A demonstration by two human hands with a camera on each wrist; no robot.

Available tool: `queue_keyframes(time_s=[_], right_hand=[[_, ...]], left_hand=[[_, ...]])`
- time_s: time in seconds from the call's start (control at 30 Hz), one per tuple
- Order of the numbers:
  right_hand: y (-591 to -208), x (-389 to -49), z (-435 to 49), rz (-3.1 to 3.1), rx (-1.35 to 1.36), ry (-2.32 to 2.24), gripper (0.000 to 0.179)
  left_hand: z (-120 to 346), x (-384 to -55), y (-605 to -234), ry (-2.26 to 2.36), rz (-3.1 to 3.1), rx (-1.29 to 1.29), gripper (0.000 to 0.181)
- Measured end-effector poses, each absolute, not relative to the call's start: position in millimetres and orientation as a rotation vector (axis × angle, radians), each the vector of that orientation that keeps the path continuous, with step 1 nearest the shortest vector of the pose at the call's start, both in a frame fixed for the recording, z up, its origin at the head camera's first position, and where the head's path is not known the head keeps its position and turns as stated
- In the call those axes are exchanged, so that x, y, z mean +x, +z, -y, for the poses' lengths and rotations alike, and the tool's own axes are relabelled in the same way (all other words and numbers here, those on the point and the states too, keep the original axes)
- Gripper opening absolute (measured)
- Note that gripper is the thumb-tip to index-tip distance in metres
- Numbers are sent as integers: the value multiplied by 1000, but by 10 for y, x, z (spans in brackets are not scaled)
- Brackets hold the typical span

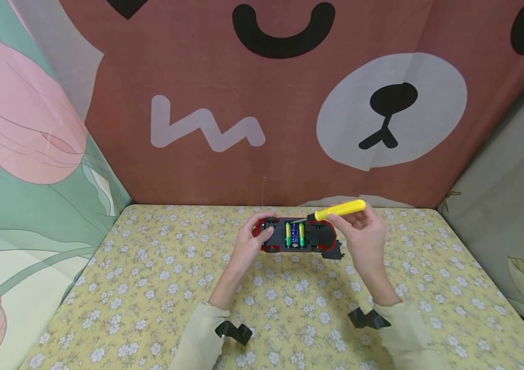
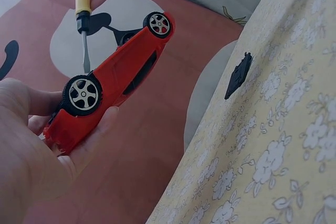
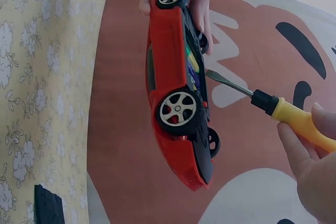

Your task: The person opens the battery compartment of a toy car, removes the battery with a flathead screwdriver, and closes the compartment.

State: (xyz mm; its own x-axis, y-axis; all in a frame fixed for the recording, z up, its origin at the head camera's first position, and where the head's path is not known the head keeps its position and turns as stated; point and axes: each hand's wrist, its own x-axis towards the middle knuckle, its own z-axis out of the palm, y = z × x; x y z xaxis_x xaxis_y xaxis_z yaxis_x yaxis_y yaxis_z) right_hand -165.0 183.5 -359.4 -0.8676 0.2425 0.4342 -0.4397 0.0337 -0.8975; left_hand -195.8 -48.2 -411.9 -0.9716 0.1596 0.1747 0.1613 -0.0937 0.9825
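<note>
My left hand [image 1: 249,241] grips one end of a red toy car [image 2: 123,69], thumb on its dark underside, which faces up in the head view. In the car's uncovered compartment lie several batteries [image 1: 295,235], green and yellow ones around a purple-blue one. A flat-blade screwdriver [image 1: 339,209] with a yellow handle is held by my right hand [image 1: 365,237]. Its metal blade [image 3: 228,82] points at the battery compartment, the tip right by the compartment's edge. The black battery cover [image 2: 239,76] lies on the table below the car.
A yellow flowered cloth covers the table [image 1: 169,288]. Behind it hangs a brown curtain [image 1: 188,174] with a bear print, close past the car. Patterned fabric hangs at both sides. Black wrist mounts [image 1: 234,332] sit on both sleeves.
</note>
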Motion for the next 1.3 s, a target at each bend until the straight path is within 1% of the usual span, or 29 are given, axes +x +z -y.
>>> queue_keyframes(time_s=[0.5,0.83,1.03,1.3], right_hand=[[-3660,-1667,-1813,1875,267,1842,29],[-3677,-1673,-1786,1920,365,1757,31],[-3681,-1682,-1785,1980,393,1718,28],[-3706,-1727,-1820,2001,396,1800,25]], left_hand=[[479,-1970,-4141,-2293,2108,-412,34],[478,-1955,-4128,-2267,2138,-410,34],[467,-1962,-4131,-2208,2191,-412,34],[458,-1961,-4146,-2190,2207,-429,34]])
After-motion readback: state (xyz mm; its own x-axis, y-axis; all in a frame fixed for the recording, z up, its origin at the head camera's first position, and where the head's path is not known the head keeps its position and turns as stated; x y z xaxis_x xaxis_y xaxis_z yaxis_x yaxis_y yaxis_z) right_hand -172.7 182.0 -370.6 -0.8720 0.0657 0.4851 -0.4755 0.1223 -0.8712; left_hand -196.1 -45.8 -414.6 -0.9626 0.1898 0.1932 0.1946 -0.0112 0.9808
